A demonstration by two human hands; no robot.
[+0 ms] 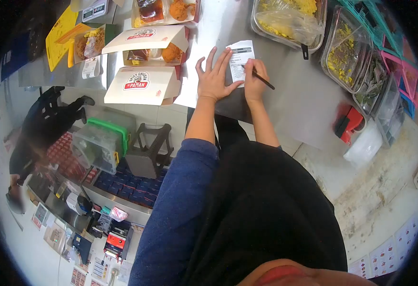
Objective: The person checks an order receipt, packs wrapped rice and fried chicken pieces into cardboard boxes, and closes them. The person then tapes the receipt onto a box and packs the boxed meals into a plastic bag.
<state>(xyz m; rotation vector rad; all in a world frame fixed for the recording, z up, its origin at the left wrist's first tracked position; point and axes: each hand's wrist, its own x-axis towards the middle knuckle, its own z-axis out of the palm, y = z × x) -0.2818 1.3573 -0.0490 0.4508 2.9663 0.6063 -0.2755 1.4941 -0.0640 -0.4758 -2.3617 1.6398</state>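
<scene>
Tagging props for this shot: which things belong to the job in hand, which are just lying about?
In the job:
printed slip, touched by the left hand
dark pen, held in the right hand
steel counter, under the slip

Apparently just lying about:
clear food tub
red-and-black object
stool

Unsure: printed boxes, possibly linked.

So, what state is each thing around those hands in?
White printed paper slip: printed side up.
Slim black pen: slanted, gripped.
Bare left hand: fingers spread, touching the slip.
Bare right hand: closed around the pen.
Farthest cream cardboard food box: open, food showing.
Clear plastic tub of yellow food: partly covered.
</scene>
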